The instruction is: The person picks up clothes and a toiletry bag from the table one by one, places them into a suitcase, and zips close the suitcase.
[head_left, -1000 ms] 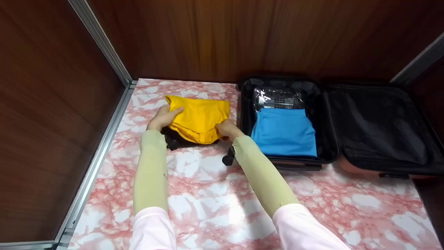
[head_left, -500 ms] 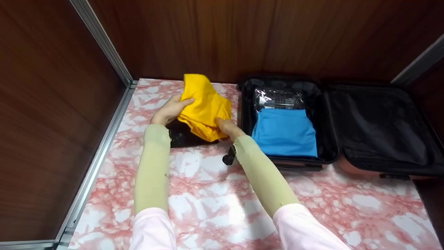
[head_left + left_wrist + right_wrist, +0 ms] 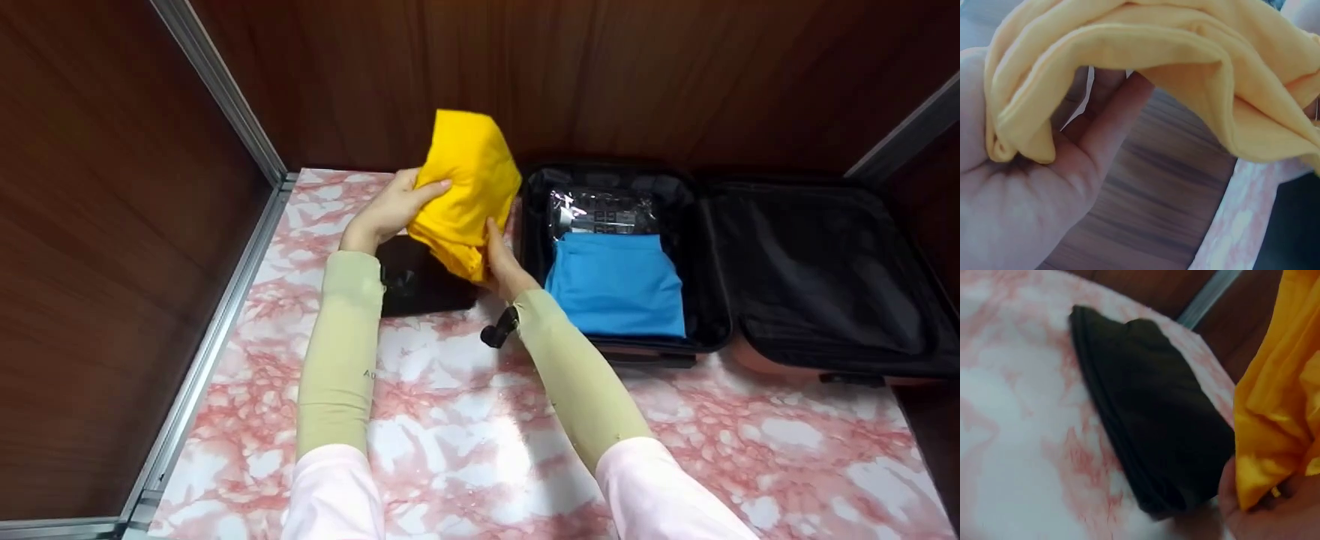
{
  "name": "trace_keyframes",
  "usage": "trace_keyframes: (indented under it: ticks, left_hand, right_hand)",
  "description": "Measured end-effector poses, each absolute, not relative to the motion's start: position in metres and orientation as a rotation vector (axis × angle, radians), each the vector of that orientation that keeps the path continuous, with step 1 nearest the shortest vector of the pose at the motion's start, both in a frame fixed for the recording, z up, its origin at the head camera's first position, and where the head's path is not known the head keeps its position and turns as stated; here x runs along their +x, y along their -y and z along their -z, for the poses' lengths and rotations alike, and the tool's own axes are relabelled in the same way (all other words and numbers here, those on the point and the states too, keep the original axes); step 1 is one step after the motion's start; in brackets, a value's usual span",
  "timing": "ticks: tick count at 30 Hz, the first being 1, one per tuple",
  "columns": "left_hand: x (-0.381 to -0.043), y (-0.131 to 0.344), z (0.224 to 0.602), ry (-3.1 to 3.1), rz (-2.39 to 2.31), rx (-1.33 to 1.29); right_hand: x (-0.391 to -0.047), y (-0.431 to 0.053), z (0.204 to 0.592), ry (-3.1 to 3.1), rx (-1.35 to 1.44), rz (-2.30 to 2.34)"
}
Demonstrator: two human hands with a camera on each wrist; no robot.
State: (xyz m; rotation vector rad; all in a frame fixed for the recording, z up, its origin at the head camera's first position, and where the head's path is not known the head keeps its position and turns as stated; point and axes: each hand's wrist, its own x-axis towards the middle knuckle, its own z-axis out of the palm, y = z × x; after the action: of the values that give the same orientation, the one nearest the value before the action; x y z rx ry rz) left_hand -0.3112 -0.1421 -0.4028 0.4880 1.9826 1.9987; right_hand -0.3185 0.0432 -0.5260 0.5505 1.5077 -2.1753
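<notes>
A folded yellow garment (image 3: pixel 472 172) is held up between both hands, tilted, over the left part of the table. My left hand (image 3: pixel 394 206) grips its left edge, thumb on top and fingers underneath; in the left wrist view the layered folds lie between thumb and fingers. At the lower right corner my right hand (image 3: pixel 504 262) pinches it, thumb in front. Below them a folded black garment (image 3: pixel 1151 405) lies on the marbled table, partly hidden by the left wrist in the head view.
On the right, an open black-lined suitcase (image 3: pixel 534 247) holds a folded blue garment (image 3: pixel 619 285) and a clear plastic pouch (image 3: pixel 604 214). Its lid (image 3: pixel 817 270) lies open to the right. Brown wood panels (image 3: pixel 360 82) stand behind and at the left.
Both hands have lifted the yellow garment up and to the right, tipping its left side upward. More of the black garment beneath now shows. Suitcase and blue garment stay put.
</notes>
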Motion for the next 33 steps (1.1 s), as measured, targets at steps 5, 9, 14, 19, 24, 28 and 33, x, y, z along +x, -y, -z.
trace_keyframes:
  ticks: [5, 9, 14, 19, 24, 28, 33]
  left_hand:
    - [-0.312, 0.14, 0.397, -1.967, -2.046, 0.526]
    - [-0.312, 0.138, 0.395, -1.939, -2.085, 0.505]
    - [-0.314, 0.137, 0.394, -1.94, -2.149, 0.49]
    - [-0.318, 0.135, 0.392, -1.969, -2.205, 0.466]
    - [-0.32, 0.133, 0.392, -1.984, -2.236, 0.411]
    - [-0.322, 0.13, 0.393, -2.036, -2.227, 0.384]
    - [-0.327, 0.124, 0.392, -2.115, -2.209, 0.379]
  right_hand:
    - [-0.319, -0.044, 0.515, -1.179, 0.427, 2.47]
    - [-0.32, -0.049, 0.506, -1.188, 0.446, 2.561]
    - [-0.324, -0.059, 0.496, -1.42, 0.459, 2.584]
    - [-0.33, -0.07, 0.484, -1.585, 0.421, 2.652]
    - [-0.335, -0.085, 0.472, -1.818, 0.409, 2.643]
    - [-0.336, -0.098, 0.463, -1.967, 0.379, 2.597]
    - [-0.337, -0.114, 0.451, -2.029, 0.363, 2.586]
